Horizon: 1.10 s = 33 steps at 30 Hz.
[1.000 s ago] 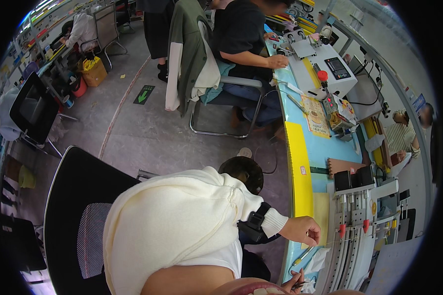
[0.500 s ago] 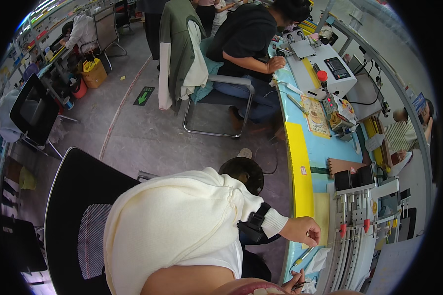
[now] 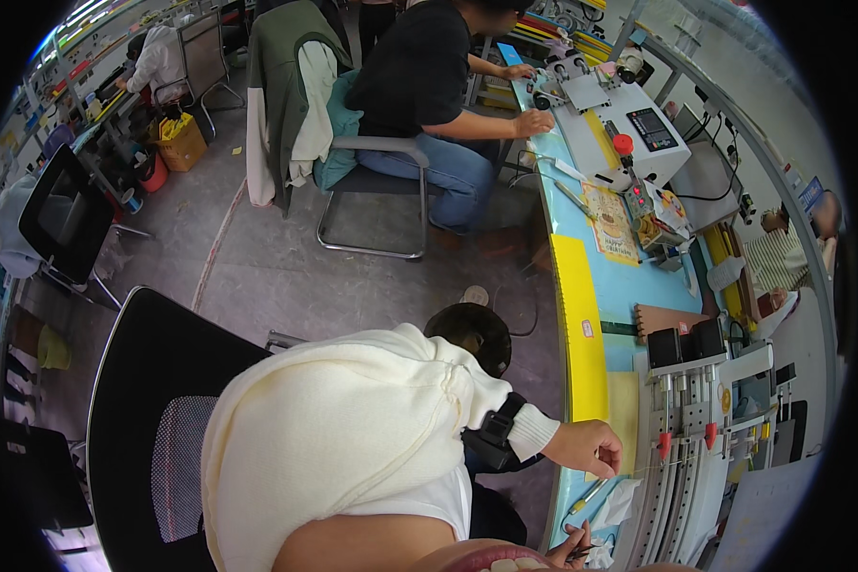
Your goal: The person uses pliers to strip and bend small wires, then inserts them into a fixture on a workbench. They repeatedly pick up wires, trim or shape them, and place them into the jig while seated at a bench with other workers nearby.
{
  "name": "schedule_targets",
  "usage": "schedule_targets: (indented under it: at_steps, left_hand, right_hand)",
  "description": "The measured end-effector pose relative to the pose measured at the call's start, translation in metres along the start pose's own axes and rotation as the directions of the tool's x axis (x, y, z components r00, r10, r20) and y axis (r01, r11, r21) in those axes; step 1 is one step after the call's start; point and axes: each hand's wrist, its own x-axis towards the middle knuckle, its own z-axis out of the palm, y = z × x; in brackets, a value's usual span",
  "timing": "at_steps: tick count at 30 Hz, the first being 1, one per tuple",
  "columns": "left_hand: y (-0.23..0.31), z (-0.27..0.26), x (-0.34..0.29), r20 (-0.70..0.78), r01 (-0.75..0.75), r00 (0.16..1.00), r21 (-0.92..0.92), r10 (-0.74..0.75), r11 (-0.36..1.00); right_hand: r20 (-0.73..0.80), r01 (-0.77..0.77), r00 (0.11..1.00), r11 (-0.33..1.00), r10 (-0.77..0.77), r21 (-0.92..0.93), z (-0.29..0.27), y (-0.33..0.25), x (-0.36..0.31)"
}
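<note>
My left hand (image 3: 589, 448), in a cream knit sleeve with a black band on the wrist, rests at the bench's near edge. Its fingers are curled down and pressed together beside the metal rail device (image 3: 682, 458); what they pinch is too small to make out. Lower, at the bottom rim, my right hand (image 3: 569, 547) shows only in part. A thin dark tool (image 3: 584, 551) sticks out from its closed fingers. Between the hands lie a yellow-handled pen-like tool (image 3: 586, 498) and a crumpled white tissue (image 3: 617, 502) on the blue mat.
A yellow strip (image 3: 579, 324) runs along the bench edge. Beyond it are a brown spiral notebook (image 3: 672, 321), a printed card (image 3: 610, 224) and a white machine with a keypad (image 3: 653, 133). A co-worker (image 3: 410, 76) sits farther along the bench. A black bin (image 3: 472, 336) stands beneath.
The co-worker and their chair have shifted left, away from the bench, and both their hands now show. My own hands are almost unmoved.
</note>
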Motion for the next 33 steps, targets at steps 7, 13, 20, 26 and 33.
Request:
schedule_targets:
  at_steps: [7, 13, 20, 26, 33]
  left_hand:
    - [0.0006, -0.0003, -0.0004, 0.012, 0.003, 1.0, 0.008, -0.003, 1.0]
    - [0.0012, -0.0007, -0.0002, 0.013, -0.003, 1.0, -0.001, 0.003, 1.0]
    - [0.0004, -0.0016, 0.0, 0.005, -0.004, 1.0, -0.021, 0.004, 1.0]
    - [-0.0011, -0.0009, -0.0001, 0.005, -0.001, 1.0, -0.026, 0.001, 1.0]
    - [-0.0028, -0.0009, -0.0011, 0.007, 0.0, 1.0, -0.03, 0.0, 1.0]
  right_hand:
    - [-0.001, -0.008, 1.0, 1.0, 0.008, -0.003, -0.0002, -0.0002, -0.0015]
    - [-0.001, -0.005, 1.0, 1.0, 0.005, -0.009, -0.0005, -0.0001, -0.0009]
    - [-0.003, -0.003, 1.0, 1.0, 0.003, -0.012, -0.001, -0.0001, -0.0001]
    - [-0.005, -0.008, 1.0, 1.0, 0.008, -0.012, -0.0004, 0.0001, 0.0005]
    - [-0.009, -0.01, 1.0, 1.0, 0.009, -0.014, 0.0007, -0.0004, 0.0005]
